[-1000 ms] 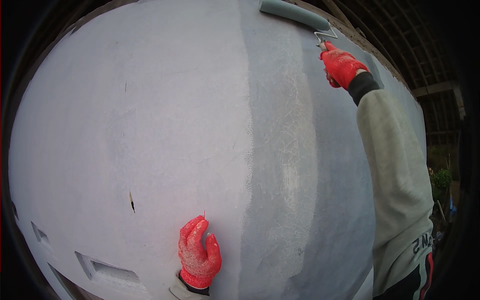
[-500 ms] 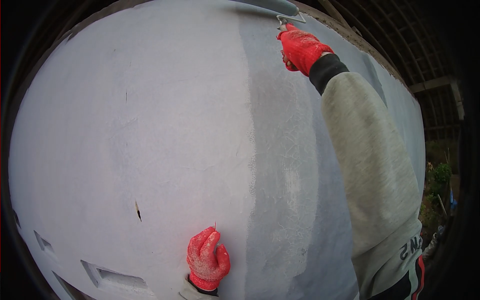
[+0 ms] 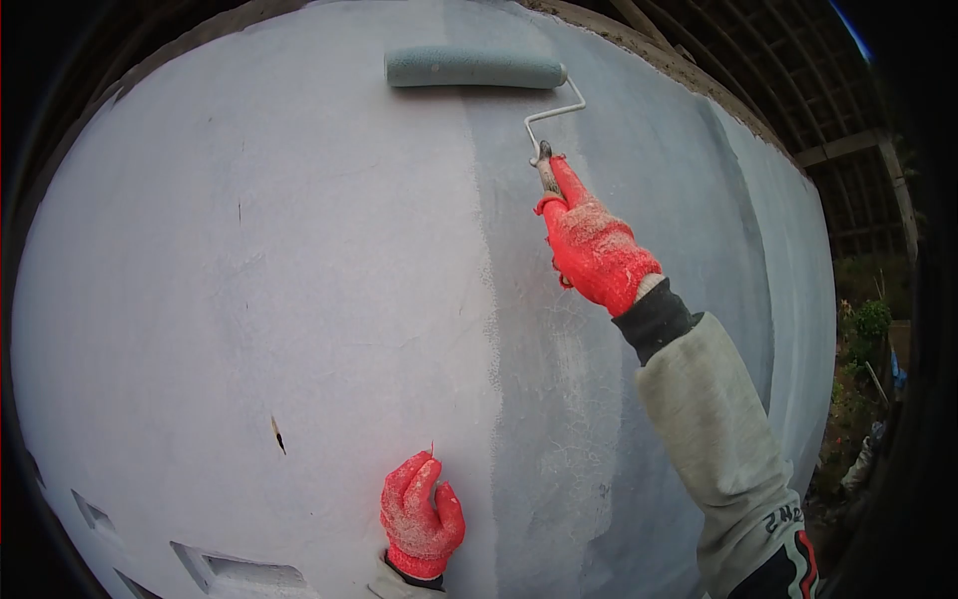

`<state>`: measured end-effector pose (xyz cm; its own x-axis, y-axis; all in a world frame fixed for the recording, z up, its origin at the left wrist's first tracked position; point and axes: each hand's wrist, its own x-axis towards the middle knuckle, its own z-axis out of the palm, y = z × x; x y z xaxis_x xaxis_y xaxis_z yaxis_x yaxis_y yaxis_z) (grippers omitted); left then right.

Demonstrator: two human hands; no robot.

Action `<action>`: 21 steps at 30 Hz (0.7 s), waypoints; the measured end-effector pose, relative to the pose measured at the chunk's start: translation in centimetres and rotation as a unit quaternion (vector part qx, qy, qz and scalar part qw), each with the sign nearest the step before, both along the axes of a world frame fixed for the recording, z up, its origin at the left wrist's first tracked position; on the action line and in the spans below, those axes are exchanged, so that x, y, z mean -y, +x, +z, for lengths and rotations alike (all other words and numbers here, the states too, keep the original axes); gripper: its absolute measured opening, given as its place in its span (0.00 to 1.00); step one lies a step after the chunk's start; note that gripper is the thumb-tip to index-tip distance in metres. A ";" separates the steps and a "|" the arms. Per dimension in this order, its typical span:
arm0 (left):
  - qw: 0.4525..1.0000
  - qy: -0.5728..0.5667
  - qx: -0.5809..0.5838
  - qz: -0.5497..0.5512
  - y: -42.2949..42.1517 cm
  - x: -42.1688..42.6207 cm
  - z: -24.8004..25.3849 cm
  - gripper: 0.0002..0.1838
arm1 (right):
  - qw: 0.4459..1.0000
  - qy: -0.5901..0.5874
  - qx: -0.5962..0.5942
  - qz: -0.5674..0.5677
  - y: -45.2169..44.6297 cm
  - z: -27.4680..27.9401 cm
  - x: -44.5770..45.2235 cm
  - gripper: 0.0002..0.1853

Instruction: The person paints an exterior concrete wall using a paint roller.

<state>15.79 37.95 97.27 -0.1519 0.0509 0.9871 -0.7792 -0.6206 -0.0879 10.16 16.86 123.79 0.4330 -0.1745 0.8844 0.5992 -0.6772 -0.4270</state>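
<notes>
right hand (image 3: 602,252): fingers clasp handle (image 3: 548,176), right of centre | left hand (image 3: 421,519): fingers half-curled, cannot tell if grasping, lower centre | roller (image 3: 474,68): upper centre, level, across light-dark edge on wall (image 3: 319,250) | plants (image 3: 871,319): right edge

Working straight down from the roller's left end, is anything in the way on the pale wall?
The upper stretch of pale wall below the left end of the roller looks clear. Lower down, the left hand is in front of that strip, near the bottom of the view; whether it touches the wall is unclear.
</notes>
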 end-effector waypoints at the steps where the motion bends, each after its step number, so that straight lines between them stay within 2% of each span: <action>1: 1.000 0.010 0.001 0.004 0.0 -0.1 0.2 0.22 | 1.000 -0.001 -0.003 -0.014 0.4 0.0 0.2 0.23; 2: 1.000 0.012 0.003 0.006 0.0 -0.1 0.2 0.22 | 1.000 0.001 -0.001 -0.011 1.7 1.2 0.6 0.23; 3: 1.000 0.022 0.001 0.007 -0.1 -0.1 0.2 0.23 | 0.919 -0.247 0.168 -0.257 3.7 3.8 1.3 0.13; 5: 0.999 0.033 -0.003 0.013 -0.1 -0.1 0.0 0.23 | 0.890 -0.300 0.234 -0.252 5.7 9.6 1.9 0.09; 8: 0.999 0.034 -0.005 0.024 -0.1 -0.2 -0.1 0.24 | 0.914 -0.287 0.182 -0.220 5.0 15.8 0.8 0.04; 10: 0.999 0.035 -0.003 0.019 0.0 -0.2 -0.2 0.24 | 0.970 -0.199 0.118 -0.071 5.2 15.1 1.2 0.10; 12: 0.999 0.028 0.003 0.019 0.3 -0.2 -0.3 0.23 | 0.964 -0.214 0.131 -0.089 5.2 10.7 1.9 0.12; 16: 0.999 0.029 0.008 0.013 0.0 -0.3 -0.2 0.23 | 0.992 -0.044 0.088 -0.080 3.3 0.9 1.8 0.28; 19: 0.999 0.030 0.002 0.019 -0.1 -0.2 0.0 0.23 | 0.994 -0.013 0.088 -0.059 3.0 -0.8 1.7 0.28; 21: 0.999 0.031 0.004 0.022 -0.1 -0.3 -0.2 0.23 | 0.997 0.013 0.078 -0.014 2.0 0.8 1.7 0.27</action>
<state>15.72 38.24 97.07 -0.1596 -0.0179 0.9870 -0.7507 -0.6470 -0.1332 12.18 15.17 124.58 0.2844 -0.2078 0.9359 0.6417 -0.6840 -0.3469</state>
